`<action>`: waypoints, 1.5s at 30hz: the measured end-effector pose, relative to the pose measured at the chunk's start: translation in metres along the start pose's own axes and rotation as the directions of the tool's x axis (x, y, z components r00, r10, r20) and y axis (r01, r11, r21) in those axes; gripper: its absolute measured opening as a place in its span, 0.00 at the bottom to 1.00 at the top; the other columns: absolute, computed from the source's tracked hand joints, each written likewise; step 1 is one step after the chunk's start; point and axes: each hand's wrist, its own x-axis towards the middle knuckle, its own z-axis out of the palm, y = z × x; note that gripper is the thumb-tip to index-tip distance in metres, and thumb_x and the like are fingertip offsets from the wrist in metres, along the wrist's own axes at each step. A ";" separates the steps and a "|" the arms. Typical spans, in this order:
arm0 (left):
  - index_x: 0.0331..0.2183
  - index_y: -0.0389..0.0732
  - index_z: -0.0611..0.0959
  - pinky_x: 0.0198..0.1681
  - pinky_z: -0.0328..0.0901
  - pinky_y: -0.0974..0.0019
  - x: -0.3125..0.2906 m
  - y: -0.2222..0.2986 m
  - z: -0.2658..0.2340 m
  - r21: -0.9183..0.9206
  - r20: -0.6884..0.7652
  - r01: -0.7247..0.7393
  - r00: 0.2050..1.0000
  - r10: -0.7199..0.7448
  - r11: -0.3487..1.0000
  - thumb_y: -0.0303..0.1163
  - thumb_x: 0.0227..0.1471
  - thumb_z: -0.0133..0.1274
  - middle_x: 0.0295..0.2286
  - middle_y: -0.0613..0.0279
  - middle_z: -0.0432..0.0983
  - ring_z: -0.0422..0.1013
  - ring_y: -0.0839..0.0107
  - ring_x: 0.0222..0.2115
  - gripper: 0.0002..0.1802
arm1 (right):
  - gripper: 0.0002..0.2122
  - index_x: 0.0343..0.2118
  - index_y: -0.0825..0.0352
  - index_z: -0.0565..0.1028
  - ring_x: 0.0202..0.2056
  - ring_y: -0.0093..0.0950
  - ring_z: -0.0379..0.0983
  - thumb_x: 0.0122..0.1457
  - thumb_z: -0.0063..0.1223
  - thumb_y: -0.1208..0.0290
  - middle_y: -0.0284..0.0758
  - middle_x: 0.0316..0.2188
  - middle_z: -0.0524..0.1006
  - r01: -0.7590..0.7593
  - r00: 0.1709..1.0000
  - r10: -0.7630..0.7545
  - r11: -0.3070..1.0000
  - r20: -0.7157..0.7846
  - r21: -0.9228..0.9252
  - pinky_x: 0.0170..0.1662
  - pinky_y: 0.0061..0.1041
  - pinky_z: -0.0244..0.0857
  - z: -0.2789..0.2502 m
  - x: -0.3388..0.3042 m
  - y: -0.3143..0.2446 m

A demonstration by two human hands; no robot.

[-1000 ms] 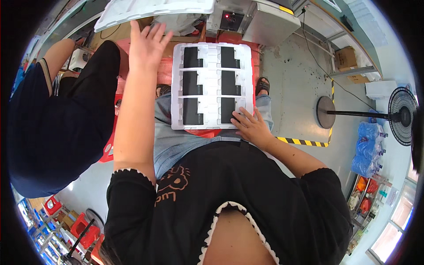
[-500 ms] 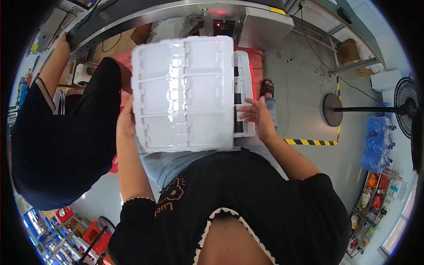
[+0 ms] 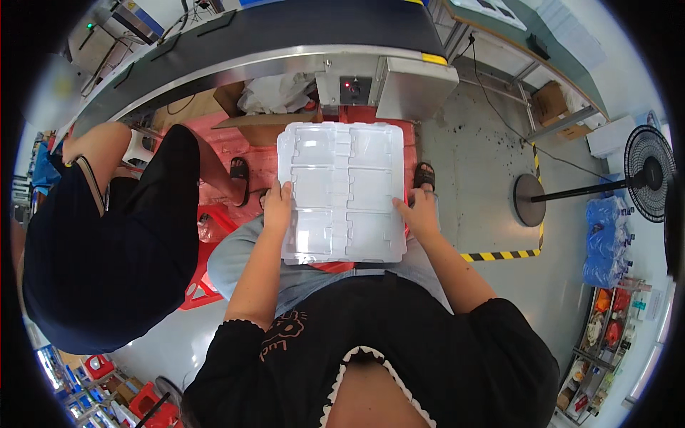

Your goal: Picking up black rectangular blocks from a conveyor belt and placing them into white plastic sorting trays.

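Note:
A white plastic blister tray (image 3: 342, 171) with two columns of shallow compartments lies over my lap in the middle of the view. Its compartments look empty. My left hand (image 3: 278, 205) grips the left edge, thumb on the rim and the other fingers mostly hidden beneath. At the right edge my right hand (image 3: 419, 214) is closed the same way, thumb on top. The tray covers whatever is below it; only a bit of red shows past its near edge and beside my right hand.
Ahead runs a dark conveyor belt (image 3: 321, 30) with a control box (image 3: 354, 90) on its frame. An open cardboard box (image 3: 267, 130) with plastic bags is below it. A seated co-worker (image 3: 107, 242) is close on the left. A standing fan (image 3: 648, 171) is at the right.
The white tray has moved right and away from me, and now lies over the tray with dark pieces that showed beneath. My right hand, spread and apart before, has closed on its edge.

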 end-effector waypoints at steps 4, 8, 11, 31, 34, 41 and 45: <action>0.50 0.35 0.69 0.47 0.59 0.56 -0.002 0.010 -0.021 -0.156 0.194 0.223 0.962 -0.192 0.962 0.43 0.56 0.41 0.39 0.35 0.71 0.68 0.46 0.41 0.26 | 0.31 0.50 0.71 0.66 0.38 0.40 0.71 0.49 0.56 0.52 0.46 0.38 0.74 -0.557 0.782 0.211 0.659 0.587 0.505 0.41 0.32 0.65 -0.023 0.018 -0.025; 0.45 0.33 0.73 0.43 0.62 0.62 -0.013 0.016 -0.023 -0.251 0.144 0.219 0.972 -0.187 0.943 0.48 0.56 0.42 0.37 0.44 0.74 0.71 0.57 0.39 0.27 | 0.30 0.50 0.72 0.66 0.39 0.41 0.71 0.52 0.53 0.51 0.48 0.38 0.74 -0.603 0.694 0.226 0.702 0.684 0.379 0.42 0.31 0.65 -0.028 0.030 -0.029; 0.44 0.34 0.73 0.46 0.59 0.55 -0.022 0.023 -0.013 -0.146 0.057 0.268 0.963 -0.262 0.952 0.52 0.56 0.38 0.36 0.39 0.73 0.67 0.47 0.41 0.30 | 0.26 0.46 0.73 0.69 0.39 0.44 0.71 0.57 0.46 0.51 0.51 0.36 0.74 -0.382 0.854 0.175 0.850 0.489 0.362 0.42 0.34 0.64 -0.004 0.018 -0.019; 0.48 0.32 0.67 0.45 0.62 0.49 -0.025 0.043 -0.013 -0.095 0.063 0.308 0.951 -0.303 0.947 0.48 0.57 0.37 0.37 0.33 0.71 0.67 0.38 0.41 0.28 | 0.31 0.40 0.74 0.69 0.38 0.52 0.72 0.61 0.26 0.45 0.56 0.36 0.73 -0.218 0.891 0.209 0.976 0.403 -0.026 0.40 0.46 0.65 -0.005 0.017 -0.019; 0.51 0.32 0.65 0.46 0.61 0.51 -0.025 0.049 -0.029 -0.084 0.157 0.331 0.936 -0.315 0.940 0.48 0.57 0.37 0.39 0.33 0.70 0.67 0.40 0.42 0.30 | 0.34 0.46 0.70 0.67 0.31 0.45 0.75 0.56 0.29 0.37 0.52 0.34 0.74 -0.448 0.251 0.526 0.807 0.813 -0.384 0.31 0.41 0.68 -0.059 0.056 -0.055; 0.51 0.31 0.65 0.54 0.54 0.51 -0.007 0.075 -0.039 0.028 -0.165 -0.051 0.985 0.055 0.998 0.38 0.55 0.44 0.49 0.37 0.60 0.58 0.44 0.50 0.26 | 0.13 0.30 0.67 0.75 0.23 0.19 0.72 0.56 0.51 0.60 0.31 0.19 0.74 0.214 0.891 -0.345 0.893 0.295 0.397 0.26 0.19 0.64 -0.199 0.205 -0.194; 0.48 0.31 0.69 0.53 0.55 0.58 0.073 0.183 -0.091 -0.074 -0.374 -0.450 0.839 0.394 0.890 0.30 0.52 0.49 0.46 0.45 0.65 0.62 0.52 0.48 0.22 | 0.12 0.32 0.69 0.75 0.40 0.37 0.70 0.49 0.55 0.65 0.42 0.34 0.74 0.827 0.519 -0.805 0.558 -0.286 -0.067 0.42 0.32 0.64 -0.175 0.357 -0.210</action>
